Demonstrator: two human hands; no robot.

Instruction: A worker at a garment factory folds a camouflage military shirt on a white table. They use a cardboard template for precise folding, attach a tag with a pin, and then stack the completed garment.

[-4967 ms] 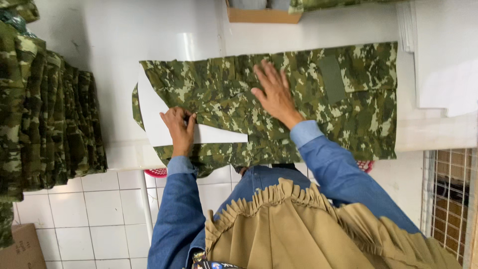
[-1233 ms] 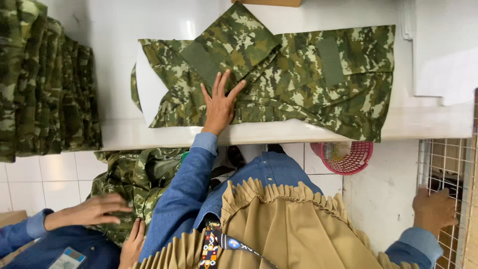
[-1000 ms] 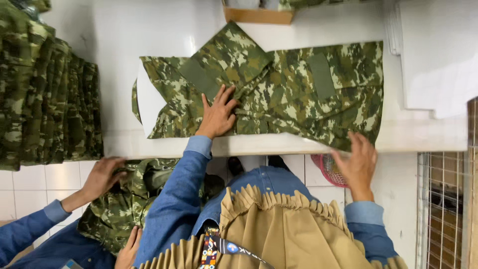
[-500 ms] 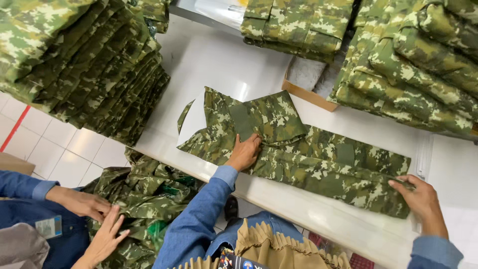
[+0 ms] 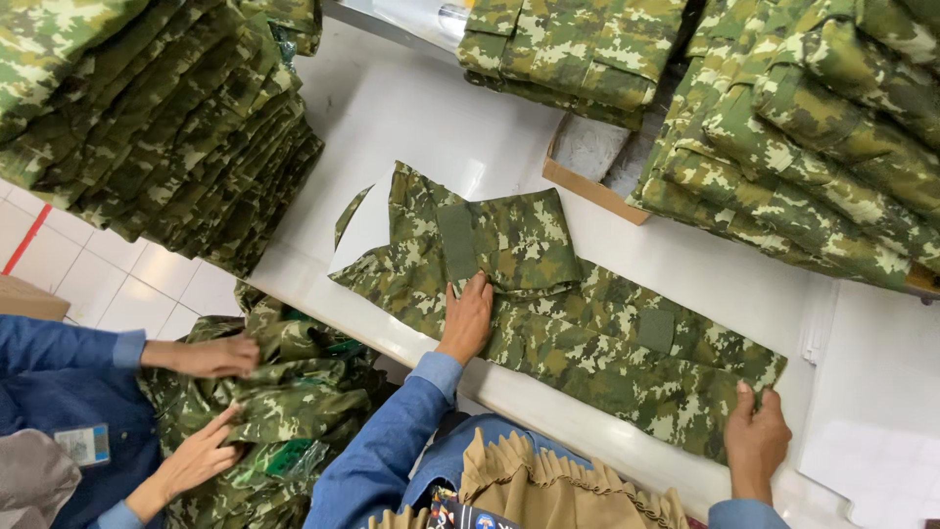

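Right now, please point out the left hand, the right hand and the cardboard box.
left hand (image 5: 468, 318), head view, back of the hand.
right hand (image 5: 756, 438), head view, back of the hand.
cardboard box (image 5: 593, 186), head view, front wall.

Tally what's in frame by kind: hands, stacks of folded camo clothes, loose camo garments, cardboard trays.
Hands: 4 — left hand, right hand, co-worker's hands
Stacks of folded camo clothes: 3 —
Loose camo garments: 2 — garment on the table, bundle at the co-worker
Cardboard trays: 1 —
Total: 10
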